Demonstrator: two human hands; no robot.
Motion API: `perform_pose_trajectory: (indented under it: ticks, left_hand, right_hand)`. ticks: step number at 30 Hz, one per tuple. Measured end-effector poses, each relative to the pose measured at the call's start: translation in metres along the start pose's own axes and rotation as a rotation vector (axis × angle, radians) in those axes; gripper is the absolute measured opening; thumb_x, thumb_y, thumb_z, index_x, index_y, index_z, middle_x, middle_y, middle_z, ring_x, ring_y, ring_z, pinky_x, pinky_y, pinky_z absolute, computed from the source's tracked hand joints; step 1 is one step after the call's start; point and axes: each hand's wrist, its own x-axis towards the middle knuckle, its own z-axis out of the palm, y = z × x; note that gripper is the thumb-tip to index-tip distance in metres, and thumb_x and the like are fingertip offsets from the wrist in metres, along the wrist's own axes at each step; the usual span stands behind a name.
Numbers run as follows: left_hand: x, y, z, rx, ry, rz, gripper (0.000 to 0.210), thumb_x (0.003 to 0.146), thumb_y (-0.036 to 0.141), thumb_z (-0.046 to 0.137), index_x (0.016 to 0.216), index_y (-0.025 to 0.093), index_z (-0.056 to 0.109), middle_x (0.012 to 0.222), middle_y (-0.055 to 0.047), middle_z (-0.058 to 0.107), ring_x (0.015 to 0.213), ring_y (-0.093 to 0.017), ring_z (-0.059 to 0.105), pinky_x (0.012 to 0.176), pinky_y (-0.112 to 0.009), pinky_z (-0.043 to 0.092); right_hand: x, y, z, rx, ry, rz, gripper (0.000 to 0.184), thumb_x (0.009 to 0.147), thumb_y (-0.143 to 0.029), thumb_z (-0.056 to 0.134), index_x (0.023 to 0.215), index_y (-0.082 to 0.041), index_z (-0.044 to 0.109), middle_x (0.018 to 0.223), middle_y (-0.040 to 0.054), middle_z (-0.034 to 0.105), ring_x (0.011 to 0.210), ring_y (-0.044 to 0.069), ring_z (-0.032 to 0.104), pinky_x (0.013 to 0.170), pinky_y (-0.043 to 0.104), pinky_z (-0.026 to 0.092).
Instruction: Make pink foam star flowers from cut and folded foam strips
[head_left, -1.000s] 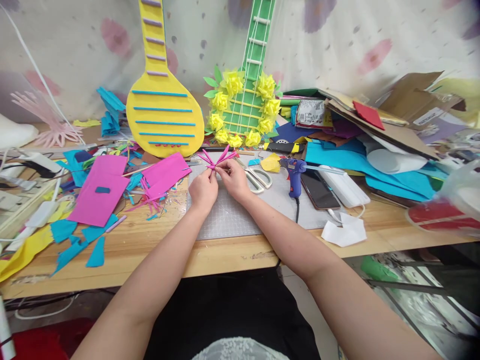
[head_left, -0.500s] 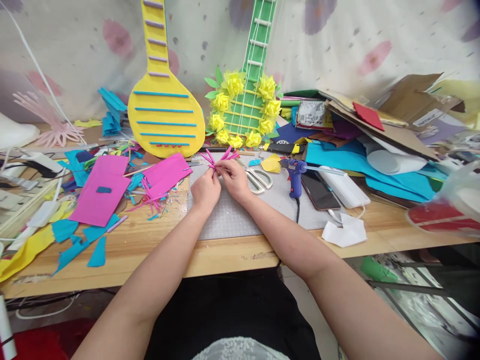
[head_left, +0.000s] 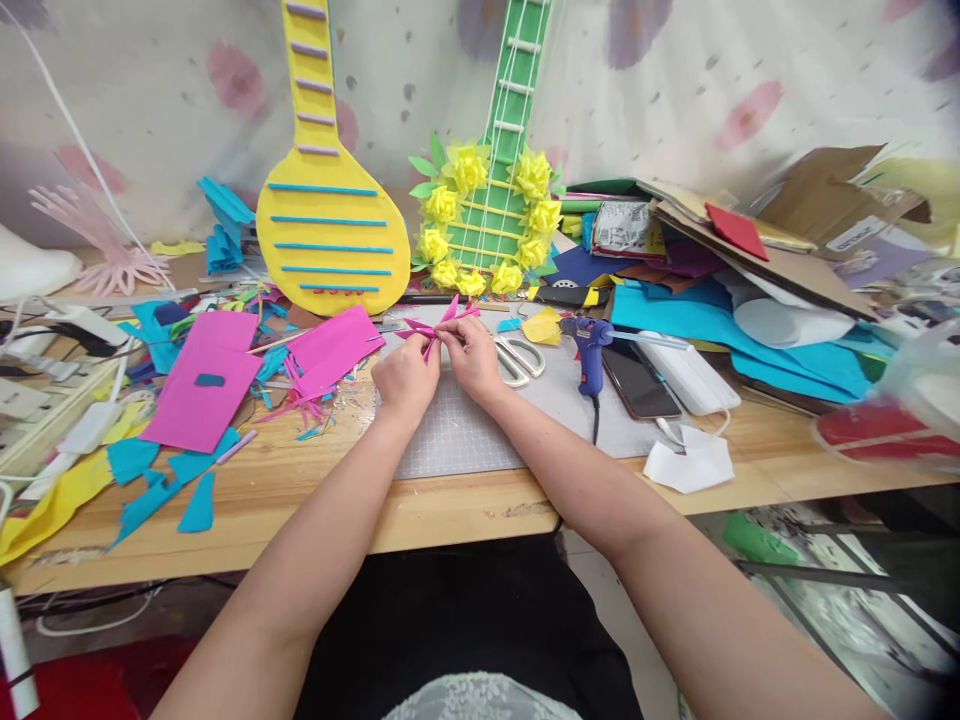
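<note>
Between my two hands is a magenta paper flower (head_left: 452, 313) with pointed petals fanning out, over the grey cutting mat (head_left: 457, 445). My left hand (head_left: 406, 378) pinches its base from the left, fingers curled. From the right, my right hand (head_left: 472, 358) grips the same piece with thumb and fingertips close to the left ones. The fingers cover the flower's lower part. Just right of my right hand lie scissors (head_left: 521, 360) with pale handles. A blue glue gun (head_left: 592, 355) rests farther right on the mat.
Magenta paper sheets (head_left: 202, 385) and blue scraps (head_left: 196, 505) litter the left side. Behind stand a yellow paper guitar (head_left: 334, 230) and a green one (head_left: 491, 225) ringed with yellow flowers. At right are a phone (head_left: 641, 380), a white power strip (head_left: 686, 375) and stacked cardboard (head_left: 780, 250).
The petals of the magenta flower have spread and now look wider and flatter. My left hand has shifted slightly left; both hands still hold the flower.
</note>
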Motion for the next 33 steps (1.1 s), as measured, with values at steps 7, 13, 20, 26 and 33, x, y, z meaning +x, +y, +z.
perform_pose_trajectory:
  ticks: [7,13,20,26,33]
  left_hand:
    - [-0.0008,0.0009,-0.0007,0.047,-0.011,0.024,0.034,0.091,0.036,0.036,0.103,0.023,0.065,0.088,-0.009,0.071,0.078,-0.024,0.065,0.066,-0.031,0.038]
    - [-0.0013,0.0021,0.0015,-0.006,0.016,0.014,0.033,0.091,0.035,0.037,0.102,0.023,0.066,0.089,-0.008,0.071,0.079,-0.022,0.064,0.069,-0.03,0.039]
    - [-0.0025,0.0018,0.0014,-0.031,0.018,0.011,0.035,0.09,0.035,0.036,0.097,0.022,0.069,0.088,-0.009,0.071,0.079,-0.021,0.064,0.069,-0.03,0.038]
    - [-0.0037,-0.0014,0.0048,-0.04,0.033,0.022,0.035,0.091,0.035,0.036,0.096,0.023,0.069,0.088,-0.009,0.072,0.079,-0.021,0.064,0.068,-0.029,0.037]
    - [-0.0016,-0.004,0.002,-0.033,0.035,0.007,0.034,0.09,0.037,0.037,0.091,0.024,0.069,0.084,-0.007,0.072,0.076,-0.021,0.064,0.064,-0.029,0.035]
  right_hand:
    - [-0.0001,-0.0004,0.0016,0.048,-0.009,0.022,0.011,0.084,-0.024,0.054,0.08,-0.02,0.064,0.084,0.0041,0.063,0.082,0.016,0.058,0.077,0.031,0.049]
    - [-0.0004,0.0025,0.0047,0.09,0.016,0.05,0.014,0.084,-0.029,0.053,0.081,-0.02,0.063,0.085,0.0042,0.064,0.083,0.017,0.059,0.079,0.033,0.05]
    - [-0.0009,0.003,0.007,0.113,-0.011,0.14,0.012,0.081,-0.028,0.056,0.08,-0.018,0.062,0.085,0.0049,0.066,0.082,0.016,0.061,0.078,0.032,0.051]
    - [-0.0008,-0.0002,0.0085,0.171,-0.058,0.231,0.011,0.081,-0.027,0.055,0.081,-0.018,0.061,0.084,0.0038,0.068,0.079,0.015,0.063,0.078,0.03,0.051]
    - [-0.0022,-0.0014,0.0007,0.13,-0.126,0.138,0.014,0.085,-0.026,0.048,0.088,-0.018,0.058,0.091,0.0051,0.065,0.083,0.015,0.06,0.079,0.029,0.049]
